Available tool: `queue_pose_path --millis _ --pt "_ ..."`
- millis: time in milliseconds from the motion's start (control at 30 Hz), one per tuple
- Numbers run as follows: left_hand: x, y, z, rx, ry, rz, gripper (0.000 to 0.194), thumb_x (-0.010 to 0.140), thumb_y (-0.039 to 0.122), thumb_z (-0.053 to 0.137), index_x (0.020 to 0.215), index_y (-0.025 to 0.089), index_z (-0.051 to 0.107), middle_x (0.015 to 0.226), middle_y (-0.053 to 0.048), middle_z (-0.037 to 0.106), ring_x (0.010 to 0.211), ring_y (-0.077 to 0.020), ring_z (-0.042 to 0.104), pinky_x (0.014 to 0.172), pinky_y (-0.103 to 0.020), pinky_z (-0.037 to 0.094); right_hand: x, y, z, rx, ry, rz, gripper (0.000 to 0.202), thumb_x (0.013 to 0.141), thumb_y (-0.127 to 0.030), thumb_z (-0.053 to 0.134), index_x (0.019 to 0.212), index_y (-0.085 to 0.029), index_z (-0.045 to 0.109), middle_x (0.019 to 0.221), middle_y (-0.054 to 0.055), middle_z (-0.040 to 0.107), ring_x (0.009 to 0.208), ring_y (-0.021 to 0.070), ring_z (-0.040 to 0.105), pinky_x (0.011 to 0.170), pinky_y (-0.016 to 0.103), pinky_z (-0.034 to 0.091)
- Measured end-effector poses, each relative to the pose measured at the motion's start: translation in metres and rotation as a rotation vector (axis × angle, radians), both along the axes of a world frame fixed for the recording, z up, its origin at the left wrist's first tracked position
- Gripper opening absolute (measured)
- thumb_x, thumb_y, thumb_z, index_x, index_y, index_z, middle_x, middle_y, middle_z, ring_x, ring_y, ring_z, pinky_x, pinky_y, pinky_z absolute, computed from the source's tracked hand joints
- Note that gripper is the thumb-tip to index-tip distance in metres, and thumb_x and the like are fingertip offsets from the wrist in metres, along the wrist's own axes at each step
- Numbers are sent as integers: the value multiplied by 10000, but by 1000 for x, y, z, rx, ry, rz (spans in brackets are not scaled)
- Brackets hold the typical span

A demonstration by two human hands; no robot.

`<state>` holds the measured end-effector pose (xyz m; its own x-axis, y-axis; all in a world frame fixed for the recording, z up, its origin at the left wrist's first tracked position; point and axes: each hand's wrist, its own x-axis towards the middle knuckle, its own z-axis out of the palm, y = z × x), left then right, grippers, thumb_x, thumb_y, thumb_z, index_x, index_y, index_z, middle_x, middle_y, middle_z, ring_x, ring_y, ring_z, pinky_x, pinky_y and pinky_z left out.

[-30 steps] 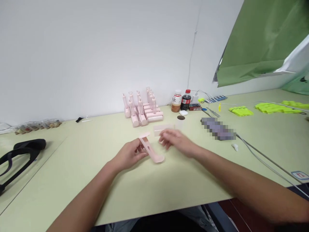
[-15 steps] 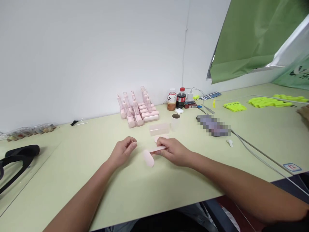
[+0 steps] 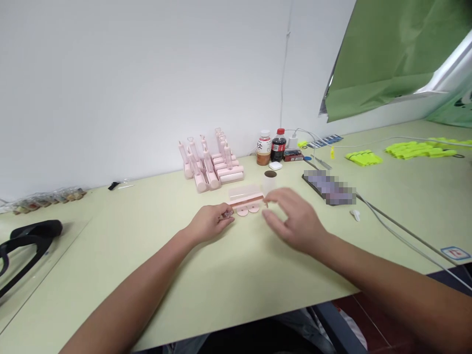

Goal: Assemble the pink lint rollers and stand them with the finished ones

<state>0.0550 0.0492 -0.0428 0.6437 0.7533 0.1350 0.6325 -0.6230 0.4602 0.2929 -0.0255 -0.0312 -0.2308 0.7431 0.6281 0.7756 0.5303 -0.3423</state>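
Bench: pale green tabletop (image 3: 162,300) against a white wall. Green sheet (image 3: 383,64) hangs at far right; the green cloth (image 3: 452,108) beyond it carries dark marks, cut off by the frame edge.

Far centre: group of pale pink units (image 3: 212,169), some lying flat, others with clear upright parts and loop tops. Phone (image 3: 330,188) at right, screen pixelated, unreadable.

White-capped bottle (image 3: 263,147): white label with large dark characters, amber contents below; brand not legible. Red-capped bottle (image 3: 278,145) just to its right: dark liquid, red band with small white print, too small to read. Sticker (image 3: 456,253) at near right: blue border, red characters, not securely legible.

Pink strip (image 3: 246,200): at centre, lying left to right between the hands, slim, with a copper-brown band along its length. Translucent pink tray (image 3: 244,192) just beyond it; white cup (image 3: 269,183) with dark brown interior at its right. Two round pink discs (image 3: 242,211), each with a small central mark, on the near side of the strip.

Left hand (image 3: 210,222): fingertips pinch a small clear piece (image 3: 227,214) by the strip's left end. Right hand (image 3: 293,219): thumb and forefinger parted at the right end; contact cannot be told.
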Motion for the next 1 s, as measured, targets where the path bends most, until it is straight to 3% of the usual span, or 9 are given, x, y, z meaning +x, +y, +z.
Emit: queue_pose_path --millis 67,100,167,267,367,600,800,1000 --pt "4 7 -5 22 46 2 178 879 363 495 911 225 603 679 4 611 603 -165 527 576 -262 321 -5 -11 -15 -141 -166 203 316 919 -365 498 1114 -167 649 1068 155 664 1030 309 582 921 477 463" --pt "7 9 -7 34 66 -1 176 878 360 497 904 224 605 683 -1 620 611 -171 539 573 -265 317 -8 -12 -24 -203 -248 238 356 913 -390 517 1139 -149 650 1149 177 649 1105 330 560 967 500 439" --pt "13 13 -10 59 94 -7 175 887 358 493 882 222 604 685 -9 632 614 -177 553 567 -271 311 -14 -7 -41 -299 -377 224 532 894 -478 543 1273 -109 593 1394 228 506 1310 406 411 1058 573 342" --pt "19 16 -12 95 136 -18 185 902 355 484 852 216 595 685 -20 639 599 -186 560 559 -281 306 -17 9 -54 -435 -483 185 759 900 -600 470 1452 -82 422 1542 244 302 1417 477 205 1102 644 214" --pt "22 20 -14 115 169 -4 185 903 364 493 862 214 594 707 -37 652 616 -208 576 560 -288 306 -17 17 -54 -536 -513 175 855 899 -656 415 1522 -83 292 1575 230 229 1436 492 112 1119 633 186" --pt "23 21 -11 42 165 -71 184 884 348 494 837 206 601 753 -43 674 625 -192 574 559 -281 330 -17 10 -60 -553 -467 182 900 867 -738 376 1535 -142 280 1598 203 160 1434 515 47 1112 669 144" --pt "23 24 -7 11 133 -99 189 865 334 493 833 197 618 748 -40 667 630 -181 566 570 -278 353 -17 18 -51 -635 -490 216 966 843 -770 376 1554 -141 200 1604 214 110 1432 516 -11 1119 663 125" --pt "16 16 4 -53 2 -27 201 839 312 557 1014 215 569 712 11 617 630 -160 547 565 -261 363 -17 22 -57 -626 -462 172 968 854 -727 423 1553 -104 176 1608 230 58 1439 499 -53 1123 650 134"
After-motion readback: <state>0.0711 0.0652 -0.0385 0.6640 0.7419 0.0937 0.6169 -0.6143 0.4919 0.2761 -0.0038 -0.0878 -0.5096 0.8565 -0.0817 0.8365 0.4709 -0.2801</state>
